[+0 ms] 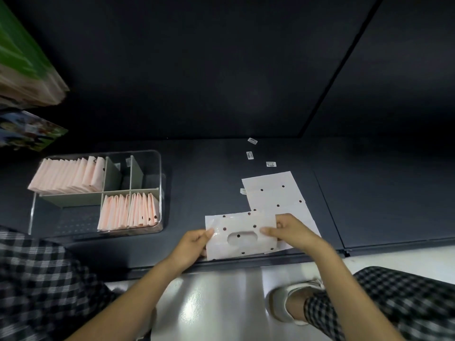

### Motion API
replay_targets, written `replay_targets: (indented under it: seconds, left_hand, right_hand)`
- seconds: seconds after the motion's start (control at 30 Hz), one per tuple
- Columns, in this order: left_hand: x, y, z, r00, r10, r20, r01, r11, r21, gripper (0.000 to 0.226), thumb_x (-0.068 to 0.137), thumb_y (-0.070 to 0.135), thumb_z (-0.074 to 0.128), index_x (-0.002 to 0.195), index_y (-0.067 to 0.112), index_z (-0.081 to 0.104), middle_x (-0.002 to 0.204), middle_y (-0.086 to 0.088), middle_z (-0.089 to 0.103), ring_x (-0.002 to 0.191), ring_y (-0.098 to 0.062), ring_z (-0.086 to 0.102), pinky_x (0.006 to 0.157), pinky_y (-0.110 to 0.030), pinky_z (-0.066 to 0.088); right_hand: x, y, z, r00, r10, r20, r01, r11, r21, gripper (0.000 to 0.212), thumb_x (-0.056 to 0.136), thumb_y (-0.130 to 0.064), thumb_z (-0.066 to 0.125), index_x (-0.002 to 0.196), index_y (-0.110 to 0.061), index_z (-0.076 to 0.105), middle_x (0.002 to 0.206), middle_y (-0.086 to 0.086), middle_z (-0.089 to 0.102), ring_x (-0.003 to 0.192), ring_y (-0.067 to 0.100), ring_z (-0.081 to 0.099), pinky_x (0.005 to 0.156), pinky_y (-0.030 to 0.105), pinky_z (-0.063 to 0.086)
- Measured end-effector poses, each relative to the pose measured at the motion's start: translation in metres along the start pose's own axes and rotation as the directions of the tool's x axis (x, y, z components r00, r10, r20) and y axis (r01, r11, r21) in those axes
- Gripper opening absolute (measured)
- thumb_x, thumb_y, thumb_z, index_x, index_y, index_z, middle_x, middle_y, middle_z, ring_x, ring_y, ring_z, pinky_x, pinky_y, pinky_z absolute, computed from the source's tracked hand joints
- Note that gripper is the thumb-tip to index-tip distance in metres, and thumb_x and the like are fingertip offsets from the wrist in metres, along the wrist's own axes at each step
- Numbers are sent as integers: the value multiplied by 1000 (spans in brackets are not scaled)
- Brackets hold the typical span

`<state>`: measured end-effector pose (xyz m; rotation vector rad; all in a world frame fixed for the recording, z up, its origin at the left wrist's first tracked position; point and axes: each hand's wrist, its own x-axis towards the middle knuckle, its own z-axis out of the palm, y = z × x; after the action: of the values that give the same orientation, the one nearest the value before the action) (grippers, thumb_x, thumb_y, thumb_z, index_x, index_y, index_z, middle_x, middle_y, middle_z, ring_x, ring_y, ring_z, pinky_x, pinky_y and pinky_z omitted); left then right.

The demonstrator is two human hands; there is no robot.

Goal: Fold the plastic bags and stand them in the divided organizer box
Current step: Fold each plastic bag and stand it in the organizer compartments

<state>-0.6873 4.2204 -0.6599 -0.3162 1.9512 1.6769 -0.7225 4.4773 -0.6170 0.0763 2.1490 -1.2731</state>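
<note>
Right of the organizer box point(98, 193) (several compartments already hold folded bags), the left hand point(194, 244) and right hand point(288, 230) pinch opposite edges of a dotted bag point(241, 237), likely tensioning it to fold.

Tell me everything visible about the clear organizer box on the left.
The organizer box is clear plastic with rounded corners and grey-green dividers splitting it into compartments. It sits flat on the dark shelf, left of the hands and untouched by them. Folded pink bags stand in rows in the far left compartment and both near right ones. The near left and far right compartments look empty.
</note>
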Motion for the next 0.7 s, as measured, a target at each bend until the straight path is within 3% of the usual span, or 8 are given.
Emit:
replay_targets:
  seconds: [0.07,0.2,0.3,0.37,0.4,0.5,0.6,0.7]
  left_hand:
    - [1,3,2,997,-69,-43,64,993,-98,39,101,27,40,92,-1,64,81,-12,68,62,-13,66,60,-19,53]
    - [5,8,5,982,-126,-143,95,974,-207,12,98,20,49,97,10,56,82,-10,60,53,-13,61,51,-20,54]
    - [8,0,7,952,21,-306,23,990,139,23,94,17,57,115,9,51,80,-4,55,70,-22,58,69,-35,54]
    - [3,-7,9,880,296,-372,-60,846,529,27,91,22,60,117,14,53,92,-1,54,88,-22,56,76,-36,50]
    - [0,-9,10,846,435,-307,-137,734,665,27,90,22,62,115,16,56,99,-1,55,94,-21,54,76,-34,49]
    - [-8,-12,19,763,638,107,-397,331,856,37,74,27,78,108,17,67,114,-2,64,104,-25,63,80,-32,54]
    - [-7,-18,28,840,465,280,-353,77,932,72,73,57,70,131,16,56,143,-9,46,133,-25,43,106,-38,39]
    - [-2,-36,21,894,298,335,-357,19,934,85,91,64,35,149,24,-11,152,-12,-25,141,-30,-23,116,-42,-11]
  right_hand:
    - [14,10,13,980,13,-197,-7,999,32,17,89,-22,63,93,-7,70,95,6,73,94,23,67,87,35,50]
    - [35,21,30,936,49,-350,-97,988,-121,38,91,-27,59,83,10,56,72,15,53,70,22,48,61,28,32]
    - [44,24,34,927,38,-374,-123,971,-205,35,93,-29,56,81,4,57,79,17,61,72,20,50,63,30,35]
    - [47,22,34,923,44,-381,-156,951,-268,32,94,-33,54,79,-5,56,78,6,60,73,20,51,61,29,34]
    - [49,22,34,923,52,-382,-174,941,-291,31,94,-34,53,76,-9,54,75,0,57,73,19,50,60,28,33]
    - [51,21,33,921,80,-381,-215,920,-328,39,94,-37,51,63,-17,39,64,-8,43,71,19,46,55,30,28]
    - [53,21,32,920,93,-380,-228,917,-326,41,94,-37,51,61,-19,36,65,-7,43,73,20,46,55,29,29]
    - [54,21,32,920,101,-378,-229,922,-311,35,94,-37,51,70,-12,48,73,-1,51,76,21,50,61,29,33]
